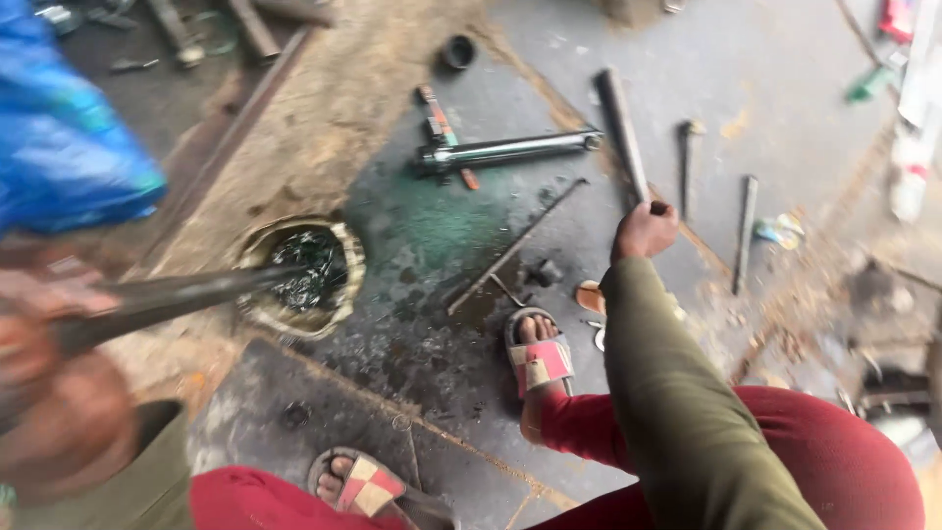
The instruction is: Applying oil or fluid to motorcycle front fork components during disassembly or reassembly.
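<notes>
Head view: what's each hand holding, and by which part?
Right hand grips a grey metal bar at its near end. Left hand, blurred, grips a dark metal rod at its near end.

Dull metal rod [622, 132], glossy steel cylinder [505, 150], rough stained concrete floor [785, 118]

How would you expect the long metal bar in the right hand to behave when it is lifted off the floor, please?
The metal bar looks like solid, straight steel, so it is probably stiff and heavy for its size. The right hand grips only its near end, so the far end may sag downward. The floor shows dark, wet-looking stains, so the bar could be slippery.
</notes>
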